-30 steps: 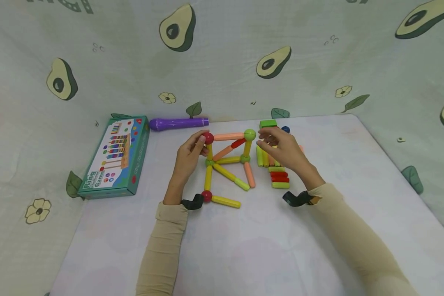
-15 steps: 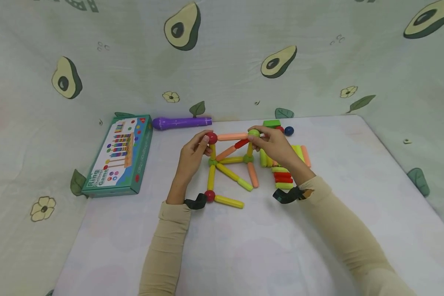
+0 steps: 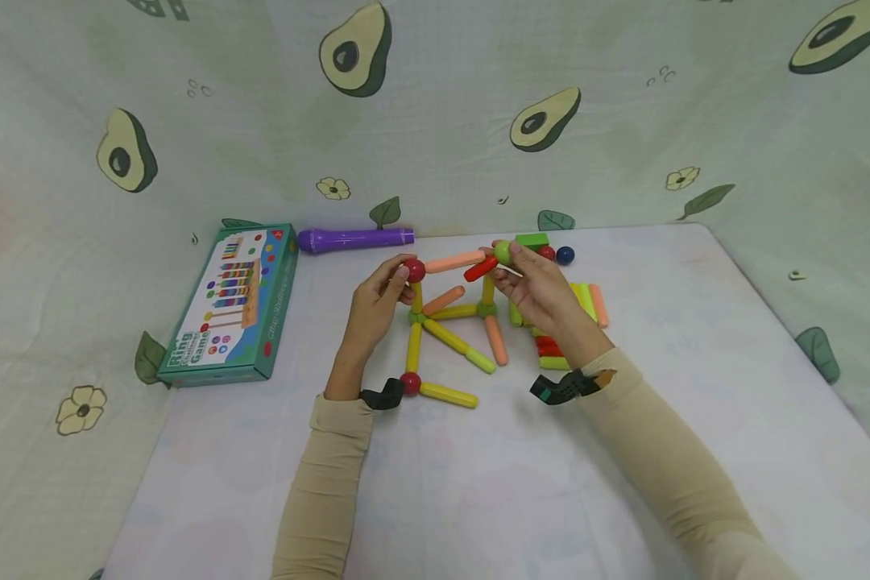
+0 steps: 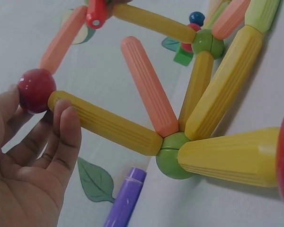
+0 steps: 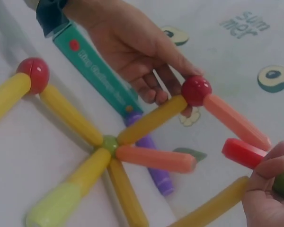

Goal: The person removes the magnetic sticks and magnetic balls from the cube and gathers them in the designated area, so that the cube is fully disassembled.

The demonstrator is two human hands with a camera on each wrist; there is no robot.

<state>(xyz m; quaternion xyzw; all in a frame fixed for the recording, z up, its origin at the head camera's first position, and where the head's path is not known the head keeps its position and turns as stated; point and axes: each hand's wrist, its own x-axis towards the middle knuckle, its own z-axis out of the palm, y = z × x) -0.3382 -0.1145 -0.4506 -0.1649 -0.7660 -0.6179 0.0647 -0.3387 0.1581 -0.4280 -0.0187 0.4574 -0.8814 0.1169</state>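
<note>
Lifted slightly since half a second earlier, the upper green ball [image 3: 503, 253] had carried the red stick [image 3: 481, 269] clear of the slanted peach stick [image 3: 443, 300], which it had met before. That ball sat above the far right of the stick frame, pinched between the thumb and fingers of the right hand [image 3: 540, 290]. At the far left corner, the left hand [image 3: 374, 304] held the upper red ball [image 3: 415, 270] by thumb and fingers. From it the upper peach stick [image 3: 454, 261] reached toward the right hand. Loose sticks [image 3: 583, 300] lay beside the right hand; farther left were a purple microphone [image 3: 355, 240] and a game box [image 3: 228, 306].
</note>
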